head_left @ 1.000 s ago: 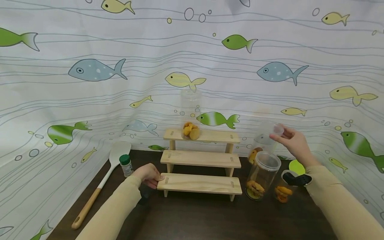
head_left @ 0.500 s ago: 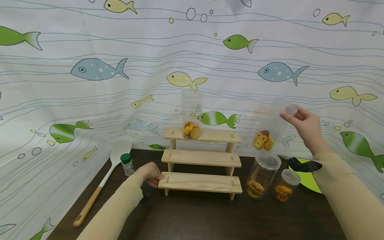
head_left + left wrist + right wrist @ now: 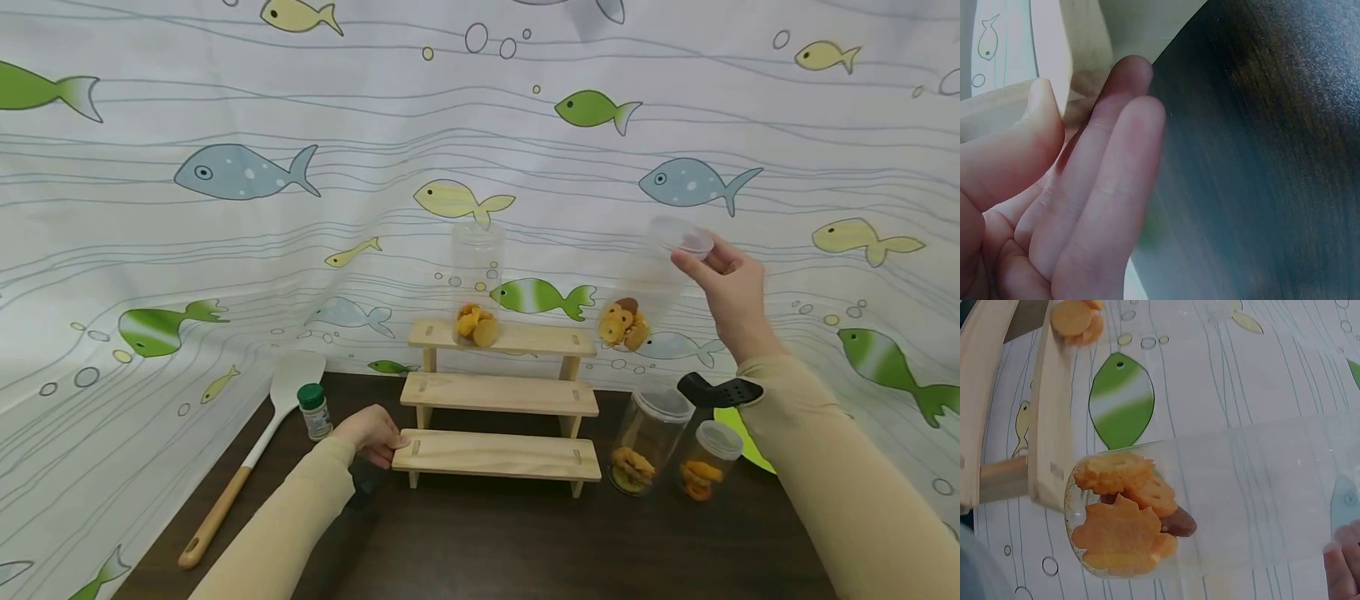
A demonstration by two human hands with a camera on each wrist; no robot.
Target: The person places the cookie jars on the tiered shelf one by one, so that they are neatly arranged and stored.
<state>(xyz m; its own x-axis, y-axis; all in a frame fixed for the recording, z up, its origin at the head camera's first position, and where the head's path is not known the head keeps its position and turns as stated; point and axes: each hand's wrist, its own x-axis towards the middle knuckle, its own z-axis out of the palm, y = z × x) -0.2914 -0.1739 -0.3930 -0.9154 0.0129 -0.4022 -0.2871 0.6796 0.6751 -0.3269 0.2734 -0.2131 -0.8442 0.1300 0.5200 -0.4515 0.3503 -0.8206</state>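
Observation:
My right hand [image 3: 731,292] pinches the lid end of a tall clear jar [image 3: 656,279], which hangs tilted in the air, its base toward the shelf. Cookies [image 3: 1122,525] lie heaped in the bottom of that jar. At the left end of a three-step wooden shelf [image 3: 502,454], my left hand [image 3: 372,435] grips the lowest step. The left wrist view has the thumb [image 3: 1041,125] on top of the board and the other fingers lower down. Another tall jar [image 3: 477,275] with cookies stands on the top step.
Right of the shelf stand a lidded jar [image 3: 648,437] and a smaller jar [image 3: 708,462], both with snacks. Behind them lies a lime-green disc [image 3: 753,446]. On the left are a green-capped bottle [image 3: 315,412] and a spatula [image 3: 255,454]. A fish-print cloth [image 3: 375,100] surrounds the table's back.
My right hand has lifted the jar from behind the other jars, then carried it up and leftward toward the shelf. My left hand stays on the lowest step.

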